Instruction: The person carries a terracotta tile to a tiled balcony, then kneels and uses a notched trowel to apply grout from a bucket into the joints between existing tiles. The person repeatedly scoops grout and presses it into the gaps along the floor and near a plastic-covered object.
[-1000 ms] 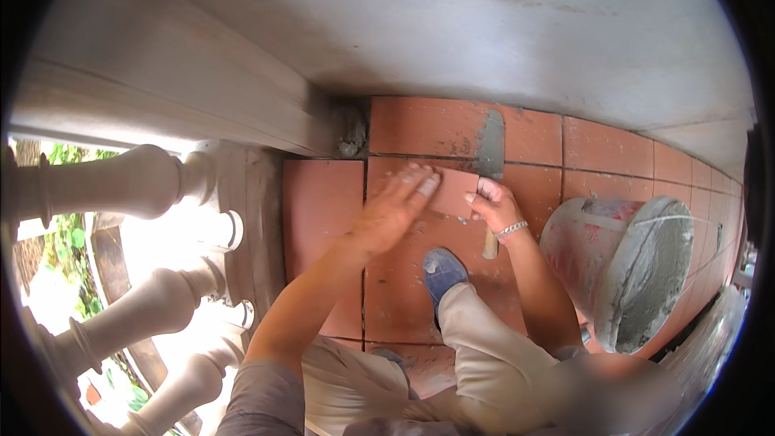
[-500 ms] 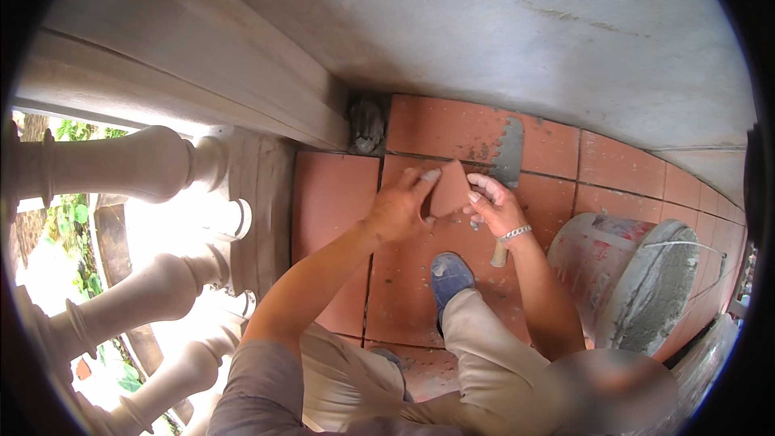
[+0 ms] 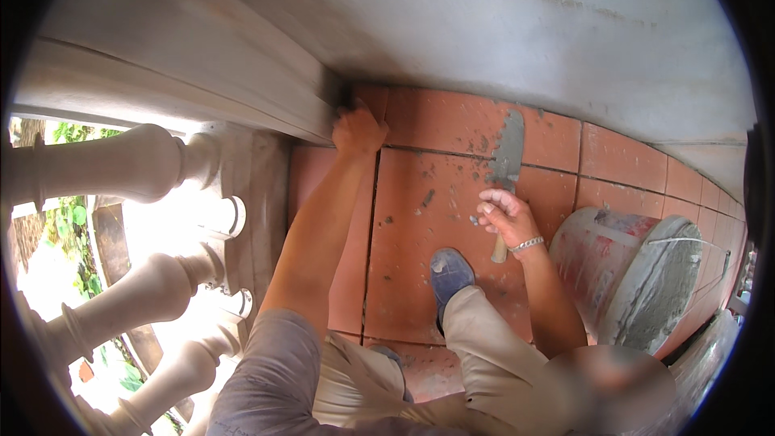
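My left hand (image 3: 360, 130) reaches into the far left corner, where wall and ledge meet. Its fingers are bent over the cut piece of terracotta tile (image 3: 373, 99), which lies in the corner gap; the hand hides most of that piece. Nearer me, my right hand (image 3: 507, 217), with a bracelet at the wrist, hovers with loosely curled, parted fingers and nothing visible in them. Under it lies a trowel, its flat blade (image 3: 508, 149) smeared with grey mortar and its wooden handle (image 3: 500, 250) pointing back toward me.
A bucket (image 3: 617, 274) coated in grey mortar lies on its side at the right. Mortar crumbs dot the terracotta floor tiles (image 3: 436, 234). Balusters (image 3: 137, 299) line the left side, and a grey wall (image 3: 517, 40) rises at the back. My blue shoe (image 3: 451, 272) stands on the tiles.
My left hand has carried the tile piece from in front of me to the far left corner. The right hand has let go of the piece and moved slightly down and right.
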Demonstrator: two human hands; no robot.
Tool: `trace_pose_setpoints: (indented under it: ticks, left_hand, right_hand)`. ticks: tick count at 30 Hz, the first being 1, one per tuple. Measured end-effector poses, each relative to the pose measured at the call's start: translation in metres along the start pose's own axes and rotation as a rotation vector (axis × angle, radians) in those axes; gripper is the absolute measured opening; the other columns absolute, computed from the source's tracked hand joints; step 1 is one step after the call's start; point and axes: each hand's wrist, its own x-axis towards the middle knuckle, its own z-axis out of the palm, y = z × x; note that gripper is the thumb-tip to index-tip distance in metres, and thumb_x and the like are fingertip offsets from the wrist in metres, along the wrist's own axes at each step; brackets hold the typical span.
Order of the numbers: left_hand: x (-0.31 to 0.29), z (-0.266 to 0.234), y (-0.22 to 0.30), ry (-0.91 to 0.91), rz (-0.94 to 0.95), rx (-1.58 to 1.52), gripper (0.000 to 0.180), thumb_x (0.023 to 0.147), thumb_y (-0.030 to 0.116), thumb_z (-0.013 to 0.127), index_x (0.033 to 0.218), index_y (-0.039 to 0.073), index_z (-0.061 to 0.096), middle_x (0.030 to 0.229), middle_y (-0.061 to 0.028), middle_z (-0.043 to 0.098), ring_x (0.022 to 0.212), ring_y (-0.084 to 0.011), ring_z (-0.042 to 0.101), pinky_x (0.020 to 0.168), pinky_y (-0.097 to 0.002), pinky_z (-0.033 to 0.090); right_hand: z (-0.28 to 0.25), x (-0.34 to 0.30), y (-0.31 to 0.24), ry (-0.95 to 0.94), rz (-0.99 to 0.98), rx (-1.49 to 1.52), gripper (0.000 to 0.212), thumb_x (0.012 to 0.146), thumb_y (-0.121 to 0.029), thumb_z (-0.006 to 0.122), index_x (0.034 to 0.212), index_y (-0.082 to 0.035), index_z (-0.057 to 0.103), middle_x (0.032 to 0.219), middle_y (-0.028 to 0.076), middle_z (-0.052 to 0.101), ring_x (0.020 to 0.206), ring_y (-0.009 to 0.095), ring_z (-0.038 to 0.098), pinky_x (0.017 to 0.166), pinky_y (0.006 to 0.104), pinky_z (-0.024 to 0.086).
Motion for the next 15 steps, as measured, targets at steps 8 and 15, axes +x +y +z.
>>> trace_pose_setpoints:
  ticks: [8,15]
  left_hand:
    - [0.010,-0.004,0.006,-0.168,-0.004,0.101,0.060,0.089,0.036,0.065,0.131,-0.005,0.049,0.126,-0.0259,0.059,0.113,-0.0391,0.065,0.090,-0.0443,0.057]
    - [0.008,-0.005,0.010,-0.118,-0.014,0.162,0.059,0.090,0.041,0.066,0.126,-0.005,0.057,0.125,-0.0237,0.062,0.113,-0.0354,0.066,0.087,-0.0450,0.058]
  right_hand:
    - [-0.009,-0.002,0.010,-0.026,0.020,-0.060,0.031,0.099,-0.020,0.062,0.125,-0.002,0.059,0.102,0.003,0.068,0.087,0.010,0.064,0.074,0.0261,0.051]
    - [-0.011,-0.003,0.014,-0.037,0.010,-0.064,0.033,0.099,-0.021,0.063,0.126,-0.002,0.058,0.102,0.004,0.068,0.086,0.011,0.064,0.074,0.0262,0.052]
